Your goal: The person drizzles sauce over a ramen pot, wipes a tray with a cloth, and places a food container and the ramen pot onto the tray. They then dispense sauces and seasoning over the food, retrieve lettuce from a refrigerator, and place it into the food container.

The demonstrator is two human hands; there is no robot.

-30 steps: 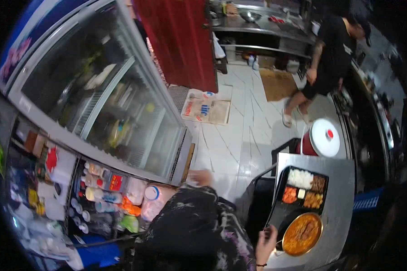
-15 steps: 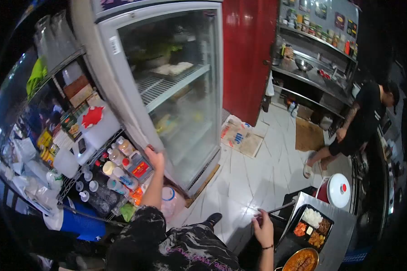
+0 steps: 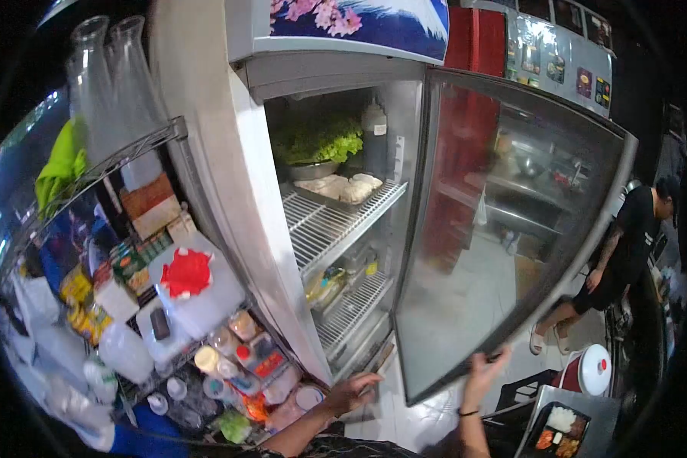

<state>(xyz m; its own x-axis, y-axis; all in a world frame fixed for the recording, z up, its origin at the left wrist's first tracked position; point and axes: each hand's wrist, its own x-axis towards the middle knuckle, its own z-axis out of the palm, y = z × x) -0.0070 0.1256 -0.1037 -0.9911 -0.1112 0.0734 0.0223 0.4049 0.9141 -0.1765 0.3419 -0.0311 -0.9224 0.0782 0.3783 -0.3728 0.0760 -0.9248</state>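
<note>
The glass fridge door (image 3: pixel 466 275) stands swung wide to the right. At its lower free edge is my right hand (image 3: pixel 482 379), fingers curled over the frame. My left hand (image 3: pixel 351 395) is held in front of the fridge's lower opening, holding nothing, with its fingers apart. Inside the fridge, leafy lettuce (image 3: pixel 332 145) sits in a metal bowl (image 3: pixel 313 171) on the upper wire shelf (image 3: pixel 336 225). In front of it lies a tray of pale food (image 3: pixel 342 188), and a dark squeeze bottle (image 3: pixel 375 141) stands beside the lettuce. Bagged yellowish items (image 3: pixel 327 286) rest lower down.
To the left, a wire rack (image 3: pixel 103 172) carries bottles, boxes and plastic containers (image 3: pixel 126 353). At lower right, a metal table (image 3: pixel 530 427) bears a black meal tray (image 3: pixel 563 431) near a white-lidded red pot (image 3: pixel 592 372). Another person (image 3: pixel 626 248) stands at far right.
The fridge door has gone from closed to wide open. My right hand has moved from beside the table to the door's edge; my left hand has left the fridge's side and dropped lower.
</note>
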